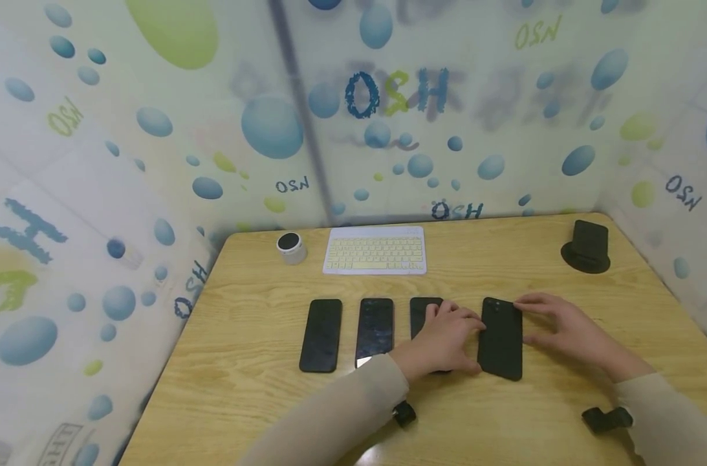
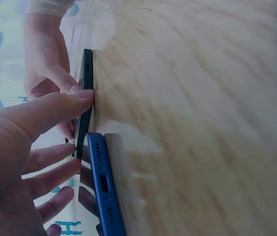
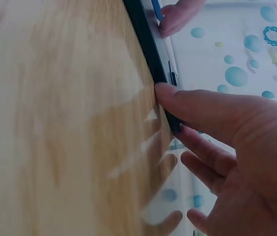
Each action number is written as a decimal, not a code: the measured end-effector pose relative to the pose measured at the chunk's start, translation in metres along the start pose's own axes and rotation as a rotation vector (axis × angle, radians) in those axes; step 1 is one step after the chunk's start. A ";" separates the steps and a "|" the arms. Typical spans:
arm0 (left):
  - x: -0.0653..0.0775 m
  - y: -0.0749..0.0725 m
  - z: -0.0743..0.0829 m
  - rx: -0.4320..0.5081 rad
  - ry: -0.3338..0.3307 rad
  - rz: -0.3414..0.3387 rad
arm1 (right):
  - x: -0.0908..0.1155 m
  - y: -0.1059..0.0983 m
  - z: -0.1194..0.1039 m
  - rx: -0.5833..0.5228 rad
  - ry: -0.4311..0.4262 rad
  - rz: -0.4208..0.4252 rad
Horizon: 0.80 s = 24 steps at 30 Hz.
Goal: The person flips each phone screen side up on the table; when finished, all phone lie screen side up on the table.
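A black smartphone (image 1: 500, 349) lies back up on the wooden table (image 1: 242, 414), its camera at the far end. My left hand (image 1: 437, 340) touches its left side with fingertips near the middle and the thumb by the near corner. Along the right side, the index finger and thumb of my right hand (image 1: 565, 333) touch the edge; its thumb is extended in the right wrist view. Beneath my left hand, partly hidden, lies another phone (image 1: 421, 316). Its blue edge (image 2: 104, 189) with a charging port shows in the left wrist view.
Two more dark phones, one (image 1: 321, 336) leftmost and one (image 1: 376, 327) beside it, continue the row. Behind them stand a small white cylinder with a dark top (image 1: 292, 248) and a white keyboard (image 1: 375, 251). A black stand (image 1: 587, 247) is at the back right. Patterned walls (image 1: 487, 129) surround the table.
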State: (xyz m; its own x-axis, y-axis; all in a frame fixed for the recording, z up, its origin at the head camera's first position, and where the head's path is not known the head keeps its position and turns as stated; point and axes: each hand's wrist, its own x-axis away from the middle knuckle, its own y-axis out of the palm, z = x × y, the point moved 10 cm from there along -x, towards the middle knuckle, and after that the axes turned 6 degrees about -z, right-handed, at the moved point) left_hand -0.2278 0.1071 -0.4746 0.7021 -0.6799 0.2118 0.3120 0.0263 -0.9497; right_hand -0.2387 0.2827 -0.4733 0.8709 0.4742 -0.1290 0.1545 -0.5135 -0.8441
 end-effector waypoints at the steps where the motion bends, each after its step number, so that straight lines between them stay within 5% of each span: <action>1: 0.000 0.000 0.000 0.002 -0.006 0.004 | 0.000 0.000 0.000 -0.007 0.008 -0.003; 16: -0.002 0.000 0.000 0.002 -0.019 0.010 | 0.000 -0.001 0.009 -0.098 0.222 -0.021; 24: 0.000 0.000 -0.004 0.033 -0.014 0.002 | -0.002 -0.016 -0.002 -0.073 0.171 0.060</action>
State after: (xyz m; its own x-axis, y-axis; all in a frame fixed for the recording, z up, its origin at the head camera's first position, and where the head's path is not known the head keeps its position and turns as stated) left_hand -0.2305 0.1047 -0.4759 0.7114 -0.6695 0.2137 0.3317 0.0518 -0.9420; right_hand -0.2419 0.2890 -0.4585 0.9450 0.3163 -0.0826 0.1281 -0.5907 -0.7967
